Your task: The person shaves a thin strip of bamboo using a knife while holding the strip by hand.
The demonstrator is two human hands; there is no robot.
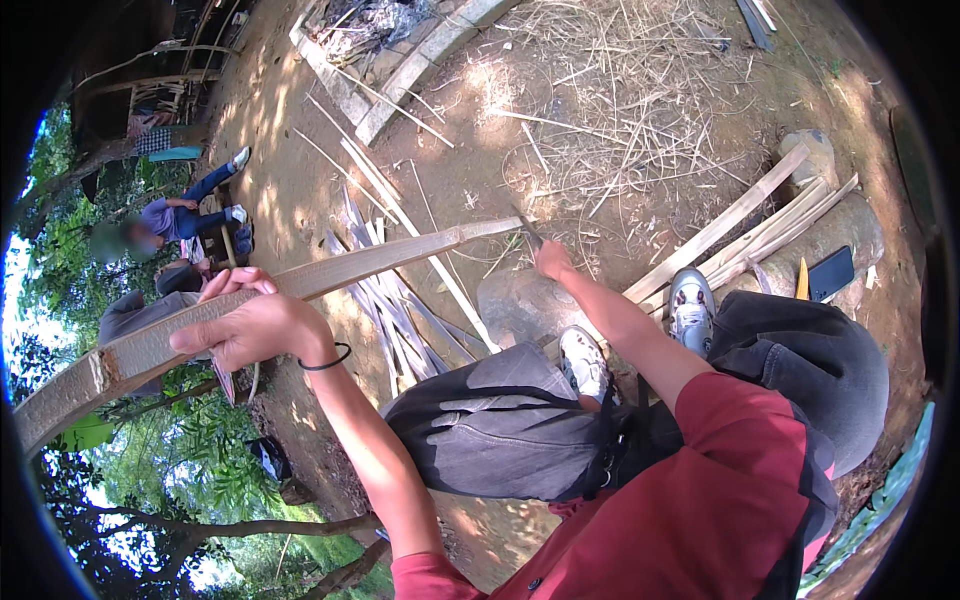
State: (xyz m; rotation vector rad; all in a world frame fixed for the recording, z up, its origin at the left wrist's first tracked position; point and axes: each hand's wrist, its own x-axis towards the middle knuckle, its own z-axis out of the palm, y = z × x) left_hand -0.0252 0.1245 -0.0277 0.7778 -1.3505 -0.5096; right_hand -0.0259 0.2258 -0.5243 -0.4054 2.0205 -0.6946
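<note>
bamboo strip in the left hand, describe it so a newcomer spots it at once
From the red shirt, follow the left forearm past its black wristband to the left hand. The split bamboo strip in its grip slants from the picture's left edge to the knife in the right hand. Unlike the pale strips lying on the ground, it is held raised.

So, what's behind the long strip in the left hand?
Behind the long strip, pale ground strips and a person in grey show partly; the stretches it crosses are covered.
</note>
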